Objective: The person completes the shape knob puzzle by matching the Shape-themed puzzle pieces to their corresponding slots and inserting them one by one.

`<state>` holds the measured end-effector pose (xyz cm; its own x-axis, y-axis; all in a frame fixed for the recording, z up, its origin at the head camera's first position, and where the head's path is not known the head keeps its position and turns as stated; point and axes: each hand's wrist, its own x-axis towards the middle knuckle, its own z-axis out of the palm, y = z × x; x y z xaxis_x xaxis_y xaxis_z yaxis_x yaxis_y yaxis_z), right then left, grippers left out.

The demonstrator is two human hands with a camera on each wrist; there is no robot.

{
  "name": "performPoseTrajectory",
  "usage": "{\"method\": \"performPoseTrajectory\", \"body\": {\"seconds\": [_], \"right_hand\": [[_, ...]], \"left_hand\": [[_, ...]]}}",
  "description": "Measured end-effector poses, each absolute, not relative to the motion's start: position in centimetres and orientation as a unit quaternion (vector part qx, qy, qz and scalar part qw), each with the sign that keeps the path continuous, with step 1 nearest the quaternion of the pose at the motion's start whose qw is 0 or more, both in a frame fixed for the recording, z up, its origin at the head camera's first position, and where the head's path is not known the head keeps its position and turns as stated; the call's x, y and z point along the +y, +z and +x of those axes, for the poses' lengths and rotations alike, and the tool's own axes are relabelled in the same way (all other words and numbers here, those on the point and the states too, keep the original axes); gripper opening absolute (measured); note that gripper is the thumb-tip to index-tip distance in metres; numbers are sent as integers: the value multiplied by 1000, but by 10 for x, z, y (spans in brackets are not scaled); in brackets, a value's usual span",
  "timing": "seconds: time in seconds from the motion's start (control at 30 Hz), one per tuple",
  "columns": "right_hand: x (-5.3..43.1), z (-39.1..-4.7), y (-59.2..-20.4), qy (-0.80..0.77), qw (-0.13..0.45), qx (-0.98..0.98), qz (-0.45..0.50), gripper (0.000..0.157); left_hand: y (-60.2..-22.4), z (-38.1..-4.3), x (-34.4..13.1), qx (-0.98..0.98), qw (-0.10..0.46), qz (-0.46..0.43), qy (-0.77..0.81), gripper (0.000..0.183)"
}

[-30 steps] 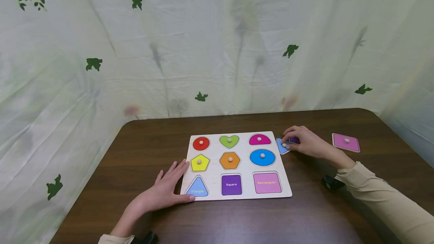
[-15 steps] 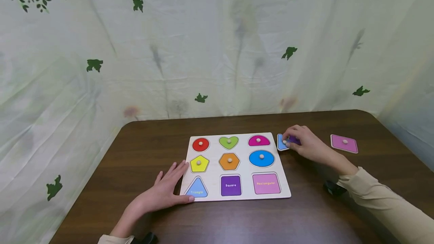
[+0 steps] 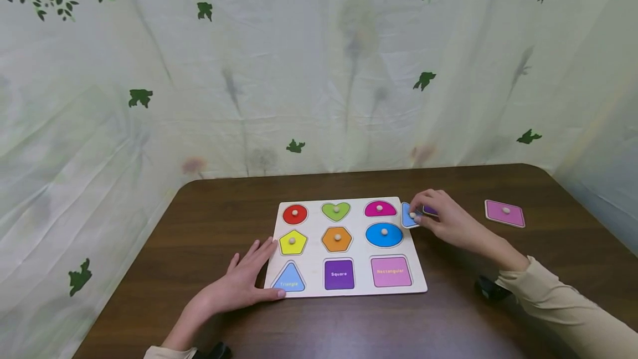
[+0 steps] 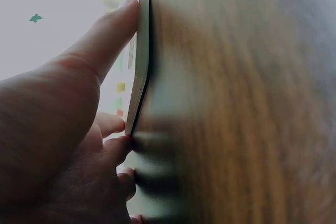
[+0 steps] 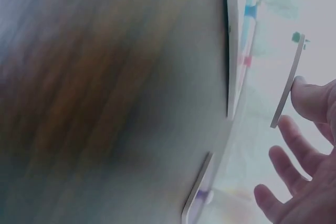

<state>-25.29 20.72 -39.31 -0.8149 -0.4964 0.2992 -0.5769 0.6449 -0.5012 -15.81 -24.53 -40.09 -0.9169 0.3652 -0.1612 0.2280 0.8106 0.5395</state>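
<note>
A white knob-puzzle board [image 3: 313,248] lies on the table. My left hand [image 3: 234,290] rests at its left side, fingers spread along the edge and thumb on the front left corner; in the left wrist view, the thumb [image 4: 107,35] lies against the board's edge. Near the board's back right corner, my right hand [image 3: 451,223] pinches the knob of a light blue triangle piece [image 3: 407,219]. In the right wrist view this piece [image 5: 290,80] is held up off the table, seen edge-on. A purple square piece [image 3: 430,210] lies behind the right hand, partly hidden.
Six knobbed pieces, such as the red circle [image 3: 295,214] and blue oval [image 3: 384,235], sit in the board. Its front row shows bare triangle, square and rectangle recesses [image 3: 391,271]. A pink rectangle piece [image 3: 504,213] lies at the right. A printed curtain [image 3: 319,71] hangs behind.
My right hand has drawn the triangle piece off the table and slightly left, to the board's right edge, uncovering part of the purple square. The left hand stays in place.
</note>
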Motion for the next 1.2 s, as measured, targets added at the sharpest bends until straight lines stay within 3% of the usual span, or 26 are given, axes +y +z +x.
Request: {"method": "performPoseTrajectory", "body": {"seconds": [0.9, 1.2], "right_hand": [[155, -233, -384, 359, 32, -864, 353, 19], [136, -222, -380, 334, 61, -856, 390, 18]], "left_hand": [[-400, -158, -248, 939, 132, 171, 267, 110], [-401, -158, -248, 939, 127, 177, 267, 110]]}}
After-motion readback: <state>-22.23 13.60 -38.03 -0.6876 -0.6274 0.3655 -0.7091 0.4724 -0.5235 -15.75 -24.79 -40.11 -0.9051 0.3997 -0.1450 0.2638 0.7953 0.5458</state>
